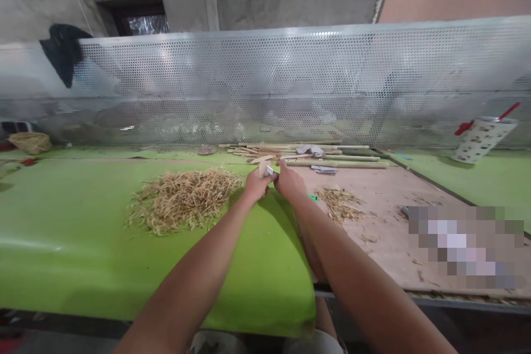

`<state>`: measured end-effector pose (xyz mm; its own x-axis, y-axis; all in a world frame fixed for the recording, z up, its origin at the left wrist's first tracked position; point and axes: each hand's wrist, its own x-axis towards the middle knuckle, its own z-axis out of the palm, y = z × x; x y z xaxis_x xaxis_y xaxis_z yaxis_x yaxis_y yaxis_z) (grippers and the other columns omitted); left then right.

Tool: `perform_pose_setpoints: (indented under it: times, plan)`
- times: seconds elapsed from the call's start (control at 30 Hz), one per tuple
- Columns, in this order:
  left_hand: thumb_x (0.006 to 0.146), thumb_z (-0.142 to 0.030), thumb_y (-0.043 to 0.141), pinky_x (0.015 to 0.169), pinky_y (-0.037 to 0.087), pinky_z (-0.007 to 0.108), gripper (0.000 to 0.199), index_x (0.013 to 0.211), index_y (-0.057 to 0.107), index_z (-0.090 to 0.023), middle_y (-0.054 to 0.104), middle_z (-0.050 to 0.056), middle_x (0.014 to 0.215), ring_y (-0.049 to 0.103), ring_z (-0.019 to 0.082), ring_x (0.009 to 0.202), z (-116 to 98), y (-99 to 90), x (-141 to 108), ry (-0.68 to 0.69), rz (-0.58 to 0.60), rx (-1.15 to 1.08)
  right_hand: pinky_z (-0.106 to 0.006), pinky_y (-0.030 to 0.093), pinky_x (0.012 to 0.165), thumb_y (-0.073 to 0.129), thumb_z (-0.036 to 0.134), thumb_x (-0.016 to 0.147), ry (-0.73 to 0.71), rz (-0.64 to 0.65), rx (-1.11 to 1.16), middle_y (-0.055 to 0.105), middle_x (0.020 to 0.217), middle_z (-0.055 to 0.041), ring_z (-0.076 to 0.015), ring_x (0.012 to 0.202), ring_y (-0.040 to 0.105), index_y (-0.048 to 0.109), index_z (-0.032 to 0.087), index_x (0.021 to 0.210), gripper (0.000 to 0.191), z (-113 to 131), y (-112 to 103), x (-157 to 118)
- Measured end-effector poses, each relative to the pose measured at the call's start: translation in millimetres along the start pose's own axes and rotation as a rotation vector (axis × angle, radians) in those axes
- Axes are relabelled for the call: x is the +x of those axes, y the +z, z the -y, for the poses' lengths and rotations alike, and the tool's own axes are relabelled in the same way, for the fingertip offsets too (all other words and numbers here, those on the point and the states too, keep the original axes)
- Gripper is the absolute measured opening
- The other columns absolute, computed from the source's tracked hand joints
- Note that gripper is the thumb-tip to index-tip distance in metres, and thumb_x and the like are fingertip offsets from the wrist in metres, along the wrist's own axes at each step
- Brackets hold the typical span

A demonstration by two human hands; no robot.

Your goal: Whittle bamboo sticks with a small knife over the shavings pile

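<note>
Both hands meet over the far part of the green sheet, at the middle of the view. My left hand (256, 184) is closed, and a short flat tan strip (263, 168), like bamboo or wood, stands up from its fingers. Close against it, my right hand (289, 180) is closed around what looks like a small shiny blade (270, 170). Fingers cover most of the blade. Left of the hands lies a loose heap of straw-coloured shavings (182, 199). Behind them, several thin sticks (332, 164) are laid out.
A perforated metal screen (249, 88) runs along the back. At right stand a smaller shavings pile (341, 203), a patterned cup (481, 141) with a red straw, and a blurred-out object (460, 246). A woven basket (30, 142) sits far left. The green sheet (83, 254) hangs over the front edge.
</note>
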<state>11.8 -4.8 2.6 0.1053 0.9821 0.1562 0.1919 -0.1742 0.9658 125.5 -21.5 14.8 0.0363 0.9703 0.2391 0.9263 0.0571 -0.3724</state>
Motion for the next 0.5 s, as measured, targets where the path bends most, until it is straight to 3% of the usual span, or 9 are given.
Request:
perform_pose_setpoints:
  times: [0.1, 0.17, 0.27, 0.37, 0.5]
  plan:
    - [0.069, -0.024, 0.066, 0.038, 0.033, 0.021, 0.016, 0.077, 0.055, -0.016, 0.052, -0.005, 0.052, 0.044, 0.007, 0.035, -3.3, 0.2, 1.5, -0.052, -0.043, -0.108, -0.032, 0.044, 0.072, 0.055, 0.025, 0.082, -0.126, 0.080, 0.033, 0.068, 0.104, -0.0144, -0.0279, 0.095, 0.063, 0.021, 0.016, 0.145, 0.073, 0.1, -9.2, -3.1]
    - [0.068, -0.022, 0.066, 0.037, 0.032, 0.020, 0.016, 0.078, 0.056, -0.015, 0.053, -0.005, 0.052, 0.041, 0.006, 0.033, -5.2, -0.1, 1.9, -0.062, -0.054, -0.170, -0.034, 0.044, 0.080, 0.059, 0.028, 0.079, -0.192, 0.078, 0.004, 0.062, 0.117, -0.0169, -0.0295, 0.106, 0.058, 0.021, 0.017, 0.147, 0.078, -0.8, -24.4, -9.9]
    - [0.067, -0.025, 0.068, 0.035, 0.031, 0.019, 0.019, 0.076, 0.054, -0.016, 0.047, -0.008, 0.046, 0.039, 0.005, 0.032, -6.5, -0.2, 3.5, -0.035, -0.074, -0.202, -0.037, 0.042, 0.087, 0.049, 0.038, 0.088, -0.190, -0.010, -0.052, 0.057, 0.126, -0.0165, -0.0291, 0.113, 0.053, 0.046, 0.020, 0.135, 0.051, -14.4, -58.8, -31.5]
    - [0.065, -0.026, 0.068, 0.035, 0.032, 0.018, 0.021, 0.076, 0.054, -0.016, 0.045, -0.008, 0.042, 0.040, 0.006, 0.032, -6.5, 0.4, 6.1, -0.031, -0.074, -0.214, -0.032, 0.045, 0.077, 0.043, 0.041, 0.090, -0.085, 0.003, 0.002, 0.067, 0.109, -0.0115, -0.0233, 0.094, 0.061, 0.064, 0.021, 0.108, 0.034, -51.8, -101.9, -68.2]
    - [0.064, -0.024, 0.068, 0.035, 0.034, 0.019, 0.021, 0.078, 0.055, -0.016, 0.049, -0.007, 0.045, 0.041, 0.006, 0.033, -7.7, 0.5, 7.2, -0.012, -0.078, -0.227, -0.031, 0.046, 0.070, 0.054, 0.049, 0.084, 0.039, -0.046, -0.067, 0.069, 0.082, -0.0088, -0.0215, 0.077, 0.062, 0.067, 0.023, 0.095, 0.031, -123.5, -158.4, -122.4]
